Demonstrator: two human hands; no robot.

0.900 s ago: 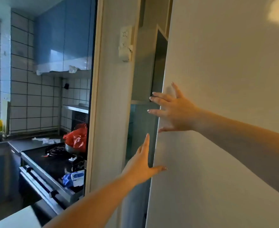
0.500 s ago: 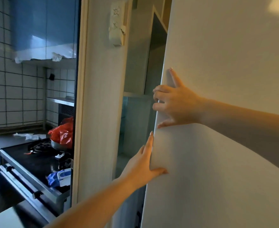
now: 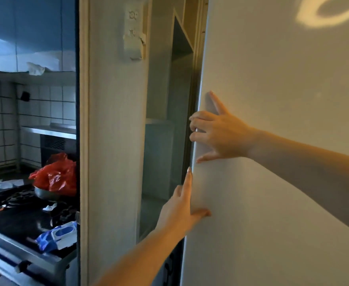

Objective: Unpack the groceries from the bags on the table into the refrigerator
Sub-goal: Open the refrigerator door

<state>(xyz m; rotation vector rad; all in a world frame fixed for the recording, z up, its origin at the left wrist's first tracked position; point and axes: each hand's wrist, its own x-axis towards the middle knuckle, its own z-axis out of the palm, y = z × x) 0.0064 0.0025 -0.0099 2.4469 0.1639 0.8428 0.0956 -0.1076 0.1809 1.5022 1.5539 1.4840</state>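
Flanking refrigerator door [image 3: 272,182]: wall pillar [image 3: 115,162].

The refrigerator door [image 3: 272,141] fills the right. A door frame [image 3: 111,141] stands left of it; beyond, far left, a bag [image 3: 56,174] sits on the stove [image 3: 25,215].

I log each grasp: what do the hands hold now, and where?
Both grip the refrigerator door at its left edge: right hand above, left hand below.
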